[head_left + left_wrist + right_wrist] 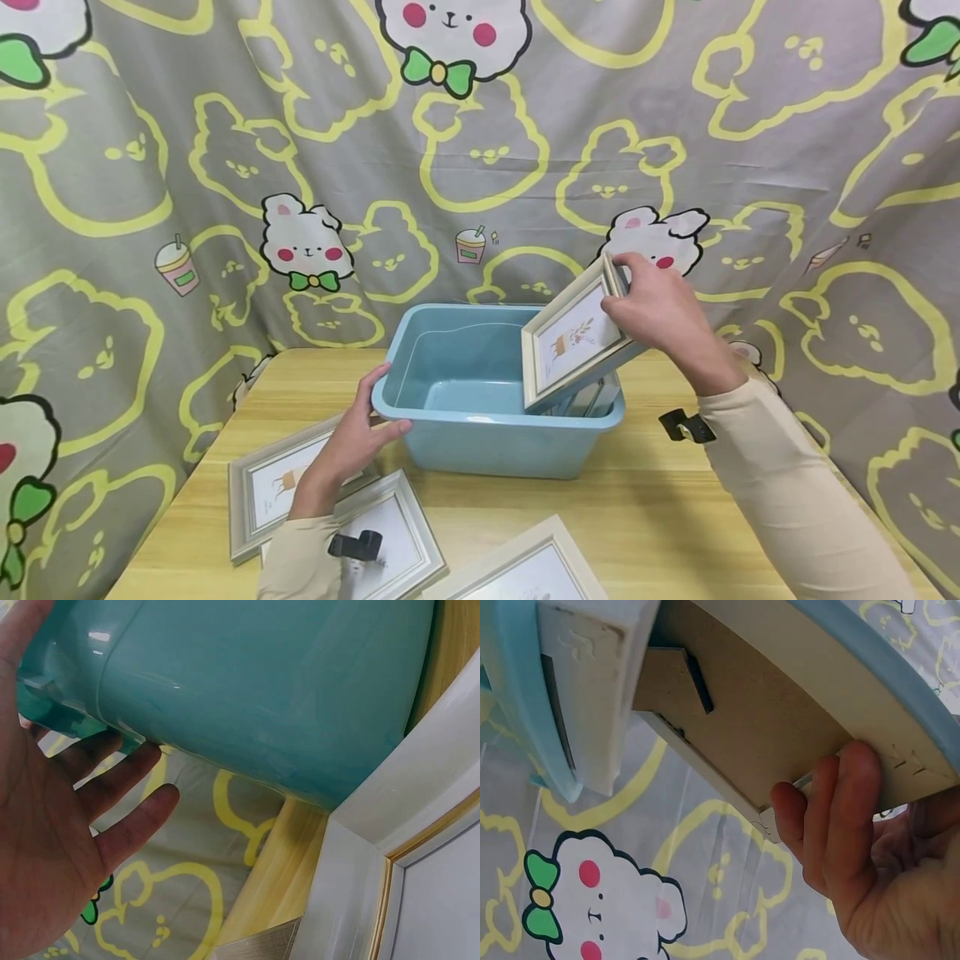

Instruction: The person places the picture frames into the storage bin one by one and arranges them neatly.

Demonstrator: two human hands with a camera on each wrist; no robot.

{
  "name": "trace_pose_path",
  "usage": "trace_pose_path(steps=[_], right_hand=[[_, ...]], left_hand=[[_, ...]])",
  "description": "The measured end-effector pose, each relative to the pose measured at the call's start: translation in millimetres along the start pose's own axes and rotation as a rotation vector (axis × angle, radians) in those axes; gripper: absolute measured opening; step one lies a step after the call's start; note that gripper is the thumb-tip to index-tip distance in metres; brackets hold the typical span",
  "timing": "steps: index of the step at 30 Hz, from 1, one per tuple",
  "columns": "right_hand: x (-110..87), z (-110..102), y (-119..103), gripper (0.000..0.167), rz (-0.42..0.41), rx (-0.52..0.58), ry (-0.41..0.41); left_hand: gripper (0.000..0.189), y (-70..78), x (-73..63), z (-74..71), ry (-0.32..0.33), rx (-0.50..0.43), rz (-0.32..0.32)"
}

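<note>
A light blue plastic tub (495, 446) stands at the middle of the wooden table. With my left hand (352, 442) I hold its left front corner by the rim, thumb at the front. My right hand (660, 308) grips the upper right edge of a cream picture frame (573, 342) with a deer-and-flower print. This frame is tilted, its lower end over the tub's right side. Its brown backing (757, 705) and my curled fingers (851, 810) show in the right wrist view. Beneath it, other frames (592, 402) stand inside the tub, partly hidden.
Left of the tub lies a grey-beige picture frame (251, 500), overlapped by a white-silver frame (408, 508) under my left forearm. A cream frame (555, 546) lies at the table's near edge, cut off by the view. A patterned curtain (480, 183) hangs behind the table (675, 517).
</note>
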State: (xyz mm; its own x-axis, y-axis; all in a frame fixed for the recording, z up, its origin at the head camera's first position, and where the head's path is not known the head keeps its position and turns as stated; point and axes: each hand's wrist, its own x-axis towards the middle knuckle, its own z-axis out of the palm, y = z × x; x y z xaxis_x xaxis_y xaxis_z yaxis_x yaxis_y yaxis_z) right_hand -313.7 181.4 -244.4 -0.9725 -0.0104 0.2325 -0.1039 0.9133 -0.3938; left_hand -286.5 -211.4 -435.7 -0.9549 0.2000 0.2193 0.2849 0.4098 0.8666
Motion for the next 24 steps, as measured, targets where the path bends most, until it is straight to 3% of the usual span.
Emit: trace_pose_path(steps=[11,24], right_hand=[[2.3,14.2,-8.5,0.062,-0.039,-0.034,0.015],[6.5,33.9,-15.9,0.039,-0.051,-0.047,-0.01]], left_hand=[[0.087,0.3,-0.2,-0.2,0.0,0.002,0.001],[0.087,1.5,0.3,0.3,-0.003,0.001,-0.01]])
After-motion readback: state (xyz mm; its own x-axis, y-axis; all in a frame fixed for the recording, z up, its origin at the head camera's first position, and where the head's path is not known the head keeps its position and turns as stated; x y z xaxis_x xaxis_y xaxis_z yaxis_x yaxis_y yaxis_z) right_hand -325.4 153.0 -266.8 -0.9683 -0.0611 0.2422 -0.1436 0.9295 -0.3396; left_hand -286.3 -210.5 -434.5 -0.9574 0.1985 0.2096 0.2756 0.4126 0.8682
